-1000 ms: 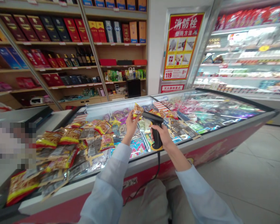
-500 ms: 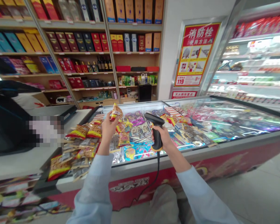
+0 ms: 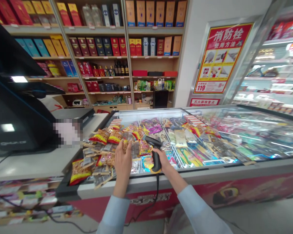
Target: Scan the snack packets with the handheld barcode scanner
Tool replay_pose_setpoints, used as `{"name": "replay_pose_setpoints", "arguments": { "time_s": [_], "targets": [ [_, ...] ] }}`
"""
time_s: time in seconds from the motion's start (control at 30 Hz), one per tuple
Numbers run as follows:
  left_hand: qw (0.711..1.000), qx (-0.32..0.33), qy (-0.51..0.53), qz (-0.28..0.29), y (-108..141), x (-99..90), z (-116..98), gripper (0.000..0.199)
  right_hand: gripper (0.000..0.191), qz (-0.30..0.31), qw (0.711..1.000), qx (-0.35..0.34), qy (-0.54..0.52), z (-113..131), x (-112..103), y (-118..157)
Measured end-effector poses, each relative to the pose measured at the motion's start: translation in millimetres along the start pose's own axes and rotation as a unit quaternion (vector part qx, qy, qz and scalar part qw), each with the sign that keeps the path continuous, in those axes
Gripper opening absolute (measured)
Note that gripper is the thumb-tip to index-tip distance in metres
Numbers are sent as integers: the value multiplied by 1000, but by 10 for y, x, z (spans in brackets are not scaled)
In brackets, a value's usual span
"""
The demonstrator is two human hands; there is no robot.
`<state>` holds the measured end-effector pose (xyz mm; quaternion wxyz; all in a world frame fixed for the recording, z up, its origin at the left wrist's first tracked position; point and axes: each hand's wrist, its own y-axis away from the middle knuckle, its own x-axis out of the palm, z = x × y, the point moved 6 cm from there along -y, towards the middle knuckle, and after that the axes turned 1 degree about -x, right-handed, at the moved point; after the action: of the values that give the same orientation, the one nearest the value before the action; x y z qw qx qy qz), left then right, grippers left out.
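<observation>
My right hand is wrapped round the handle of a black barcode scanner, whose head points left over the glass-topped freezer. My left hand is at the right side of a heap of snack bags, fingers pointing away from me and slightly apart. Something small and yellowish shows at its fingertips; whether it is gripped cannot be made out. Red and yellow snack bags and small clear packets are piled on the freezer's left end. One red and yellow bag lies just left of the scanner head.
A black checkout terminal stands on the counter at the left. The scanner's cable hangs down the freezer front. More snack bags lie on the glass at the right. Shelves of boxes stand behind.
My left hand has come down from its raised position with a snack bag to the heap. The scanner in my right hand has moved lower and towards my left hand. The view has turned left.
</observation>
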<state>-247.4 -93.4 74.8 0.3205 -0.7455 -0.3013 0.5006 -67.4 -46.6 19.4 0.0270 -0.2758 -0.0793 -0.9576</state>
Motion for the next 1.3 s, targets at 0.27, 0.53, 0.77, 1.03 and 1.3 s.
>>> {"name": "replay_pose_setpoints", "arguments": {
  "time_s": [0.27, 0.53, 0.77, 1.03, 1.3],
  "targets": [
    [999, -8, 40, 3, 38, 62, 2, 43, 26, -15, 999, -14, -25, -65, -68, -10],
    [997, -8, 78, 13, 56, 77, 1, 33, 23, -7, 999, -27, -34, -58, -37, 24],
    [991, 26, 131, -22, -241, -173, -331, 26, 26, -36, 995, -83, -52, 302, -272, 175],
    [963, 120, 236, 41, -908, -198, -1903, 28, 24, -84, 977, -181, -75, 1519, -935, 403],
    [913, 159, 351, 136, -1395, 872, -3122, 39, 20, -167, 952, -244, -75, 2367, -1844, 523]
  ]
}}
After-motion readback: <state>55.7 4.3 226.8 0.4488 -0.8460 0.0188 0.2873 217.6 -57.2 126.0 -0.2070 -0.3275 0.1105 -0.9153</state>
